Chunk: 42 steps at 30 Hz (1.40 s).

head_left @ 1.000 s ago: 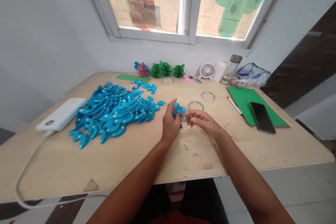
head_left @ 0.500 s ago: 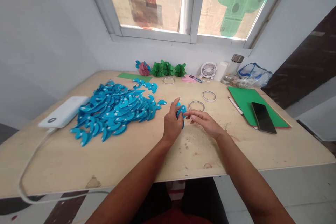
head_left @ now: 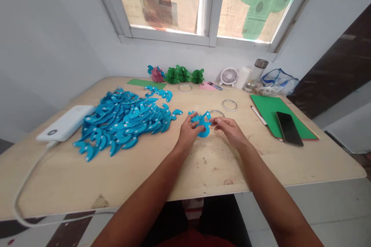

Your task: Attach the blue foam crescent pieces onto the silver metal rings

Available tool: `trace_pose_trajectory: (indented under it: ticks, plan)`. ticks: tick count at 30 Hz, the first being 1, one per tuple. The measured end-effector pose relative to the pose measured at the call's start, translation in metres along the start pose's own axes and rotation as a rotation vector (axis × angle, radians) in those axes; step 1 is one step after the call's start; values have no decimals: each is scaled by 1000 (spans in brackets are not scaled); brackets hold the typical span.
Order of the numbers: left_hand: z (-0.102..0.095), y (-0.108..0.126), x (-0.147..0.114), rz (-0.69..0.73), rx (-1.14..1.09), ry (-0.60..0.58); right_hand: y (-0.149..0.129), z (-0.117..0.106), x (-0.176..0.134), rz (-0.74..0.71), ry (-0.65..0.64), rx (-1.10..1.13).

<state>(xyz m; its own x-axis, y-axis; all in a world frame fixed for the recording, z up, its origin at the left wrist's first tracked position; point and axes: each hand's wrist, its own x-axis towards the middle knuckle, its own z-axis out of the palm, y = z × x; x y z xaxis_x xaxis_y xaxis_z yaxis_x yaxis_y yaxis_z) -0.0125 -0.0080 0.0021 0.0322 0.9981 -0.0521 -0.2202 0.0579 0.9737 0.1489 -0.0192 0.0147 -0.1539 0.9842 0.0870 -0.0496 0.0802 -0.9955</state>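
Observation:
A blue curved paper cutout point(head_left: 205, 132) with small white squares on it is held up just over the table. My left hand point(head_left: 187, 132) is closed on its left side, thumb in front. My right hand point(head_left: 231, 132) is pinched at the cutout's right edge; whatever sits between those fingertips is too small to make out. More blue paper shows just behind my left fingers. Left of my hands lies a big heap of similar blue paper cutouts point(head_left: 130, 119), many bearing white squares.
Tape rolls point(head_left: 230, 105) lie behind my hands. A white power bank point(head_left: 65, 123) with a cable stands left. At the right are a phone point(head_left: 289, 128), green sheets point(head_left: 268, 106) and a pen point(head_left: 259, 115). Green paper figures point(head_left: 182, 74), a small fan point(head_left: 229, 76) and a bottle point(head_left: 257, 73) line the wall.
The blue cutout has turned and now shows more of its face between my hands. My right fingers have drawn together into a pinch at its right side. The view has shifted slightly.

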Motion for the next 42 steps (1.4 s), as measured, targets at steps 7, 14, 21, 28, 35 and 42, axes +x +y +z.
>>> trace_pose_trajectory:
  ticks: [7, 14, 21, 28, 35, 42]
  plan:
    - [2, 4, -3, 35, 66, 59, -4, 2, -2, 17, -12, -55]
    - [1, 3, -3, 144, 243, 88, -4, 5, -3, 24, -100, -230]
    - [1, 4, -3, 108, 249, 78, 0, 6, -1, -63, -150, -365]
    - [1, 4, -2, 114, 277, 44, 3, 7, 0, -171, -146, -497]
    - [-1, 3, -1, 130, 316, 46, 0, 11, 0, -241, -126, -597]
    - [-3, -3, 3, 155, 332, 19, 3, 12, 1, -269, -122, -659]
